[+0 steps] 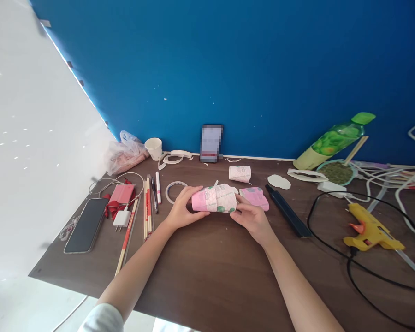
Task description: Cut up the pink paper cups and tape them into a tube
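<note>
Just above the middle of the table I hold a pink-and-white paper cup on its side, printed with green dots; a seam runs round its middle. My left hand is closed round its pink left end, thumb below and fingers above. At the white right end, my right hand grips the rim, its fingertips partly hidden. Right behind that hand lies a flat pink paper piece with green spots. A short cut cup section rests on its side farther back.
At left lie a phone, a white charger, chopsticks and pens. A white paper cup stands at the back. On the right are a black stick-like case, a yellow glue gun, cables and a green bottle.
</note>
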{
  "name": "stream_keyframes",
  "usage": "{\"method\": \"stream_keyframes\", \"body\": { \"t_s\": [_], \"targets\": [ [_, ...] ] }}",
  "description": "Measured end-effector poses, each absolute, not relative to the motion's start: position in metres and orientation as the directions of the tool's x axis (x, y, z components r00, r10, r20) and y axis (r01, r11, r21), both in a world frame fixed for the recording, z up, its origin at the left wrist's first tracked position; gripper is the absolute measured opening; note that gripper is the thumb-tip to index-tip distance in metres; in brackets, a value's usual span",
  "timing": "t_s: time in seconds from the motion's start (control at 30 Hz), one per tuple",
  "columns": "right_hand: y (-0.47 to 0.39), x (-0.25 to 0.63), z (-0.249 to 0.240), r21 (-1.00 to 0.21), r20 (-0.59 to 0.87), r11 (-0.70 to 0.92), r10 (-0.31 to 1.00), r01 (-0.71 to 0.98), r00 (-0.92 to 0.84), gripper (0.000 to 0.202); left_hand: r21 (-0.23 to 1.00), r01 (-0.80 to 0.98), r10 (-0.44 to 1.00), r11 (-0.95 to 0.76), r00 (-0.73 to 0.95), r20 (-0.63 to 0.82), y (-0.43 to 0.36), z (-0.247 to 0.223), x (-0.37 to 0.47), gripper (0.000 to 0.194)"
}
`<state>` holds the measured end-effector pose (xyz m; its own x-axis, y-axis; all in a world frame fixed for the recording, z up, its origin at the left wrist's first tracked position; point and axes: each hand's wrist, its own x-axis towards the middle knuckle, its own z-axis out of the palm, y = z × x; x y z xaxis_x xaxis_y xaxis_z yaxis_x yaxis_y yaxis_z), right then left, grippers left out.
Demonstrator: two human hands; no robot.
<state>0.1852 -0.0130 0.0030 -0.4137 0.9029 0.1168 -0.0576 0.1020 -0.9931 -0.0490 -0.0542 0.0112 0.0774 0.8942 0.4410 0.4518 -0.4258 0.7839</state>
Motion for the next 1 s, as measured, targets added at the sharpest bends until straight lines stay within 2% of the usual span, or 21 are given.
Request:
{"method": "stream_keyframes", "body": {
  "t_s": [0.1,0.2,0.4,0.7,0.77,0.9,1.0],
  "targets": [
    [-0.013,0.186,0.002,-0.99,0.08,0.121,0.9,0.068,-0.428,0.017,0.817,0.43,0.914,-0.384,0.05,0.403,-0.055,0.012,-0.049,0.068],
    [-0.012,0.186,0.002,-0.985,0.069,0.131,0.899,0.114,-0.432,0.018,0.84,0.404,0.924,-0.363,0.042,0.379,-0.054,0.012,-0.049,0.067],
    [-0.013,0.186,0.011,-0.978,0.145,0.194,0.895,0.074,-0.422,0.017,0.876,0.344,0.939,-0.338,0.055,0.34,-0.054,0.011,-0.05,0.067],
    [-0.014,0.191,0.015,-0.986,0.113,0.16,0.856,0.051,-0.505,0.017,0.913,0.285,0.955,-0.292,0.133,0.264,-0.056,0.013,-0.051,0.067],
    [-0.013,0.191,0.015,-0.989,0.11,0.146,0.865,0.037,-0.489,0.025,0.92,0.281,0.96,-0.274,0.137,0.245,-0.056,0.014,-0.051,0.067],
    [-0.013,0.189,0.014,-0.996,0.074,0.085,0.878,0.002,-0.474,0.06,0.922,0.287,0.963,-0.259,0.149,0.224,-0.056,0.015,-0.049,0.069],
    [-0.014,0.187,0.015,-0.997,0.056,0.076,0.86,0.02,-0.508,0.062,0.92,0.299,0.964,-0.255,0.153,0.218,-0.056,0.016,-0.049,0.069]
  ]
}}
